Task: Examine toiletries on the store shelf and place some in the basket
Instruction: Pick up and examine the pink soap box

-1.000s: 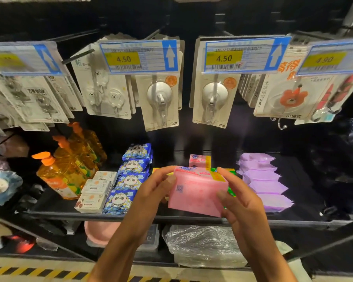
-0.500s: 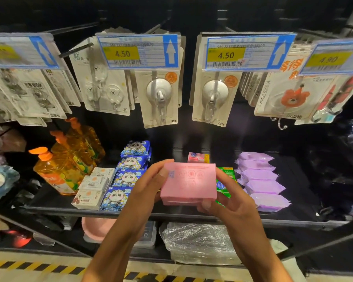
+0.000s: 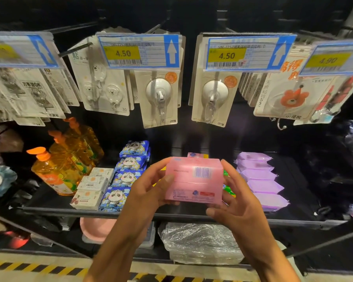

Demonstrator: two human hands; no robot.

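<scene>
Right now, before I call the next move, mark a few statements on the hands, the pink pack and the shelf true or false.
The left hand and the right hand both hold the pink pack. True.
A barcode on the pack faces the camera. True.
The pack rests on the shelf. False: the hands hold it up in front of the shelf.
Purple packs lie left of the orange bottles. False: the purple packs lie right, the orange bottles left.
</scene>
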